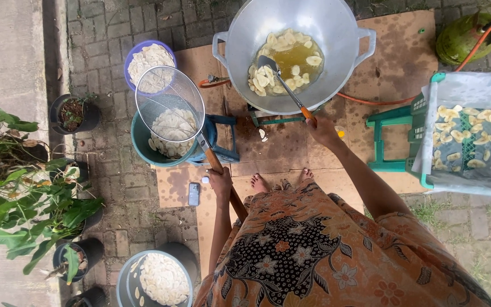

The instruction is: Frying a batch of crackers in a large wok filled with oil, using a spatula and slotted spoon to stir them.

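Orange patterned cloth [313, 250] fills the lower frame, with two bare feet [282, 182] just past its hem on flattened brown cardboard [268, 145]. Left hand [221, 183] has its fingers wrapped tight round the wooden handle of a round wire-mesh skimmer [170, 104], whose empty basket hangs over a teal bucket [141, 142] of pale raw slices. Right hand [322, 129] is closed on the orange grip of a metal spatula [279, 74]; its blade dips into a big two-handled aluminium wok [336, 34], where pale slices float in golden oil. Beyond the bucket stands a purple bowl [137, 48] heaped with more slices, and a grey basin [126, 278] of them sits near the left elbow. On the right, a green plastic crate [421, 142] lined with paper holds fried yellow chips. A phone [194, 194] lies on the cardboard. An orange hose [370, 101] runs to a green gas cylinder [461, 37]. Ground is grey paving brick, with potted plants [41, 193] along the left.
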